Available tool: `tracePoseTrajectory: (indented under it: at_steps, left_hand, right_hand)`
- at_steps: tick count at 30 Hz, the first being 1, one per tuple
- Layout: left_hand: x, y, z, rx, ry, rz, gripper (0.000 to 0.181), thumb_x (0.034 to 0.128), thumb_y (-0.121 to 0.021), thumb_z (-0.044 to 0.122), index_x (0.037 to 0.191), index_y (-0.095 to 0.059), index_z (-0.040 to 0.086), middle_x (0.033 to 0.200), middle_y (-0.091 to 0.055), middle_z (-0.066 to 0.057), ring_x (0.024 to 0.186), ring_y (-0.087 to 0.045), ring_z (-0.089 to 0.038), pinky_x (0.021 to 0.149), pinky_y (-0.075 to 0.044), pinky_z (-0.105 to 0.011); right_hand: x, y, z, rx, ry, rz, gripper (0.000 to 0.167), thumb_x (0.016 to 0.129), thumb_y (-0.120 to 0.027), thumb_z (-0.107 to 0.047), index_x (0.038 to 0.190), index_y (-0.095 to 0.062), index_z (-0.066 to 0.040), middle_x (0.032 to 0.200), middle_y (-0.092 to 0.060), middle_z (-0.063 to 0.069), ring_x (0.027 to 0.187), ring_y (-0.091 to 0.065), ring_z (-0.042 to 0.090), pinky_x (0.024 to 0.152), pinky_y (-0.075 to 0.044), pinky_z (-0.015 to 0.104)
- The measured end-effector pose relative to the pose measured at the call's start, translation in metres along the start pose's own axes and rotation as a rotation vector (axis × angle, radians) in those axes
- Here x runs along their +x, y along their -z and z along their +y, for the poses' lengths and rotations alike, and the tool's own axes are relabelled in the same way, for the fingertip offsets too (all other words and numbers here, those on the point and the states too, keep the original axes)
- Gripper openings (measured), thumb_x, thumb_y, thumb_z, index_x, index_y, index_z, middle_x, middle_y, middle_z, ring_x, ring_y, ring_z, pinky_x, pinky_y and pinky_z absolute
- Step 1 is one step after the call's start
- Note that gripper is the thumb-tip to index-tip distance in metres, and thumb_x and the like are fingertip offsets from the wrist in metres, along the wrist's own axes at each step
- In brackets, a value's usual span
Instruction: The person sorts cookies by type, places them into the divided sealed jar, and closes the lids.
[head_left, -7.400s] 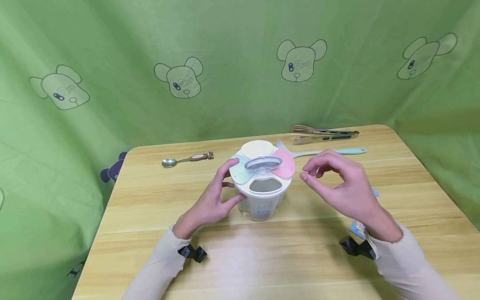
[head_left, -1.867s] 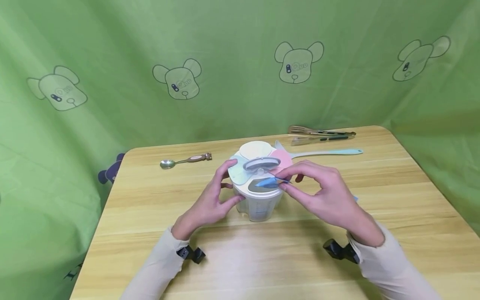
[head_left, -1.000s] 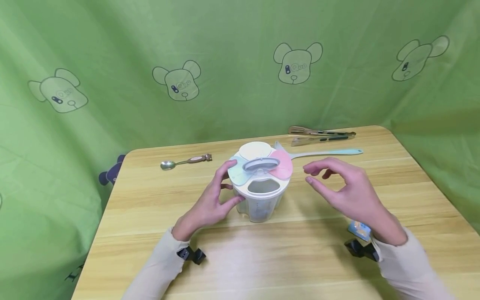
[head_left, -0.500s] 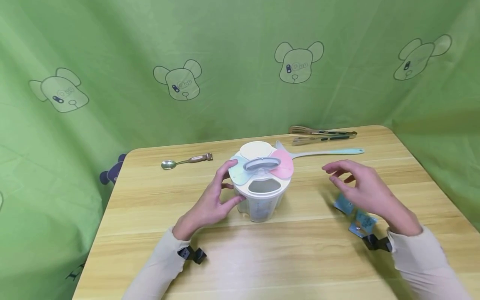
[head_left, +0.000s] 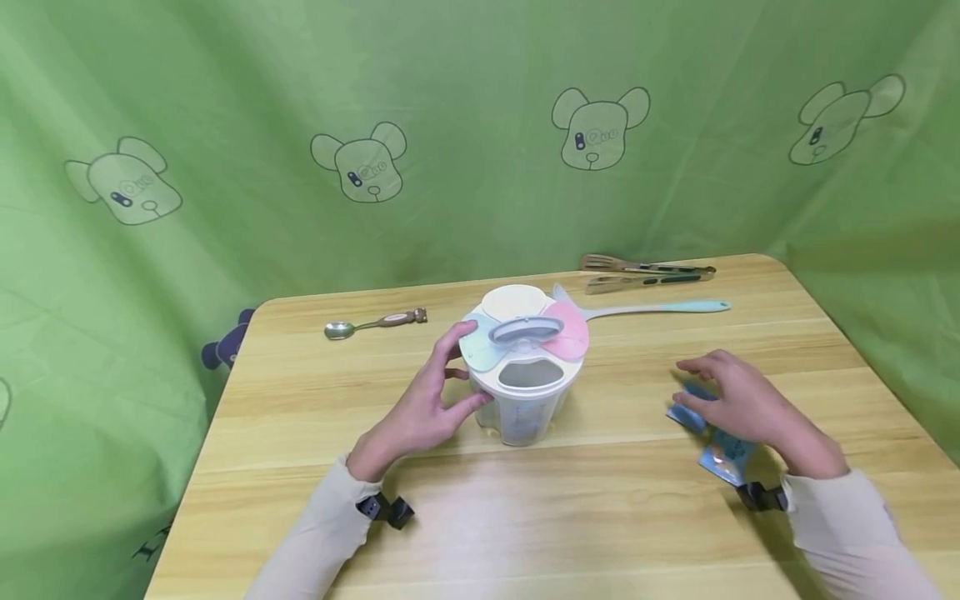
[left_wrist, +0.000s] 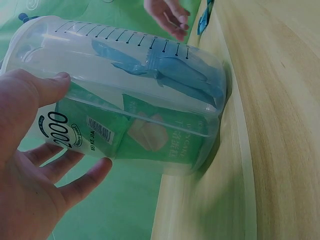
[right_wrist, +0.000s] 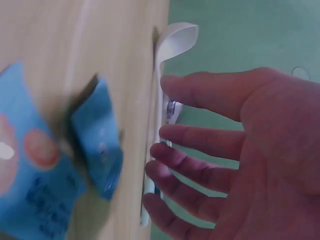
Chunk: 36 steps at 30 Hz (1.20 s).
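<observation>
A clear plastic storage jar (head_left: 525, 417) with compartments stands upright on the table. Its lid has white, mint and pink flaps, and the front flap is raised over an open hole (head_left: 530, 374). My left hand (head_left: 420, 408) grips the jar's left side, fingers and thumb around it. Through the wall, in the left wrist view, blue packets (left_wrist: 185, 77) and green packets (left_wrist: 165, 135) lie in separate compartments. My right hand (head_left: 742, 400) hovers with loosely bent, parted fingers over two blue snack packets, one (right_wrist: 100, 142) beside its fingertips and another (right_wrist: 30, 165) nearer the wrist. It holds nothing.
A metal spoon with a brown bear-tipped handle (head_left: 393, 319) lies at the back left. Behind the jar to the right are a mint-handled ladle (head_left: 693, 307) and tongs (head_left: 645, 271). A green curtain (head_left: 480, 167) hangs beyond the wooden table (head_left: 375, 517).
My right hand pinched a blue packet at the lid's open hole, let it go there, then moved right and down over the other blue packets. My left hand has stayed on the jar.
</observation>
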<state>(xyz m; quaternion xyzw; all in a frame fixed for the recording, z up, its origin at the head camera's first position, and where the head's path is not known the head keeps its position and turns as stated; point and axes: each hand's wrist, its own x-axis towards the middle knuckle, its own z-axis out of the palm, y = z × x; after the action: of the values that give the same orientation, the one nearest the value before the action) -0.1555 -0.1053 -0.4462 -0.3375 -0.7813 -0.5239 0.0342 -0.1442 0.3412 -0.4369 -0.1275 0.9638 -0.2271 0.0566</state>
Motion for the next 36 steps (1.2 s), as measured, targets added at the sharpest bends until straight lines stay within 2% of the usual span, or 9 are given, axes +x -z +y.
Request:
tracePoseTrajectory:
  at_steps: [5,9,13,18,21,26,29,32,36]
  left_hand:
    - [0.000,0.000,0.002,-0.005,0.014,-0.006,0.096,0.0934,-0.082,0.000,0.168,-0.024,0.017,0.178,-0.031,-0.011,0.146,-0.056,-0.036,0.106,-0.064,-0.044]
    - [0.000,0.001,0.002,-0.002,0.013,-0.005,0.095,0.0939,-0.081,0.001,0.168,-0.024,0.016,0.178,-0.031,-0.012,0.146,-0.056,-0.036,0.107,-0.064,-0.042]
    - [0.000,0.001,0.001,-0.001,0.010,-0.003,0.095,0.0936,-0.081,0.000,0.168,-0.024,0.015,0.178,-0.032,-0.012,0.146,-0.056,-0.035,0.106,-0.064,-0.041]
    - [0.000,0.000,0.000,0.001,0.007,-0.001,0.095,0.0938,-0.081,0.000,0.168,-0.024,0.015,0.178,-0.032,-0.012,0.145,-0.057,-0.036,0.105,-0.064,-0.041]
    - [0.000,0.000,0.000,0.000,0.009,-0.004,0.095,0.0940,-0.081,0.001,0.168,-0.023,0.016,0.178,-0.032,-0.012,0.146,-0.057,-0.035,0.106,-0.064,-0.041]
    - [-0.001,0.000,-0.001,0.000,0.015,-0.012,0.096,0.0942,-0.081,0.001,0.168,-0.023,0.017,0.178,-0.031,-0.011,0.147,-0.056,-0.035,0.106,-0.063,-0.041]
    - [-0.001,0.000,-0.002,0.005,0.014,-0.014,0.096,0.0941,-0.081,0.001,0.168,-0.022,0.017,0.178,-0.031,-0.012,0.146,-0.056,-0.036,0.106,-0.064,-0.042]
    - [-0.001,0.000,-0.001,0.006,0.015,-0.012,0.096,0.0940,-0.081,0.001,0.168,-0.022,0.018,0.178,-0.031,-0.011,0.146,-0.056,-0.036,0.106,-0.064,-0.042]
    - [-0.001,0.000,-0.001,0.004,0.014,-0.012,0.097,0.0939,-0.081,0.001,0.169,-0.022,0.018,0.178,-0.031,-0.011,0.146,-0.056,-0.036,0.106,-0.064,-0.042]
  right_hand:
    - [-0.003,-0.003,0.012,-0.032,-0.044,-0.046,0.066,0.097,-0.084,-0.024,0.141,-0.060,0.017,0.126,-0.061,0.040,0.111,-0.064,0.052,0.089,-0.060,0.066]
    - [-0.003,-0.005,0.018,-0.051,-0.097,-0.077,0.071,0.095,-0.085,-0.027,0.144,-0.057,0.016,0.118,-0.057,0.036,0.096,-0.061,0.038,0.076,-0.057,0.046]
    - [-0.001,-0.005,0.021,-0.068,-0.140,-0.094,0.073,0.096,-0.084,-0.031,0.144,-0.055,0.015,0.117,-0.054,0.036,0.089,-0.055,0.033,0.071,-0.049,0.036]
    - [0.001,-0.006,0.023,-0.065,-0.187,-0.102,0.063,0.097,-0.082,-0.035,0.135,-0.060,0.010,0.118,-0.052,0.035,0.087,-0.054,0.034,0.067,-0.047,0.034]
    - [0.003,-0.007,0.023,-0.051,-0.182,-0.089,0.055,0.097,-0.083,-0.032,0.130,-0.061,0.006,0.117,-0.054,0.034,0.088,-0.054,0.035,0.067,-0.046,0.033]
    - [0.006,-0.011,0.018,0.019,-0.112,-0.020,0.039,0.102,-0.078,-0.020,0.131,-0.063,0.001,0.116,-0.067,0.031,0.093,-0.064,0.036,0.070,-0.053,0.037]
    - [0.007,-0.012,0.011,0.074,-0.052,0.064,0.030,0.105,-0.073,-0.014,0.132,-0.067,-0.003,0.113,-0.074,0.026,0.094,-0.069,0.032,0.070,-0.057,0.035]
    - [0.009,-0.010,0.003,0.121,0.010,0.166,0.029,0.104,-0.074,-0.010,0.132,-0.070,-0.003,0.109,-0.077,0.023,0.092,-0.070,0.014,0.068,-0.058,0.025]
    - [0.012,-0.007,-0.007,0.173,0.024,0.289,0.035,0.099,-0.080,-0.008,0.132,-0.070,-0.004,0.106,-0.077,0.021,0.086,-0.060,-0.011,0.071,-0.054,0.009]
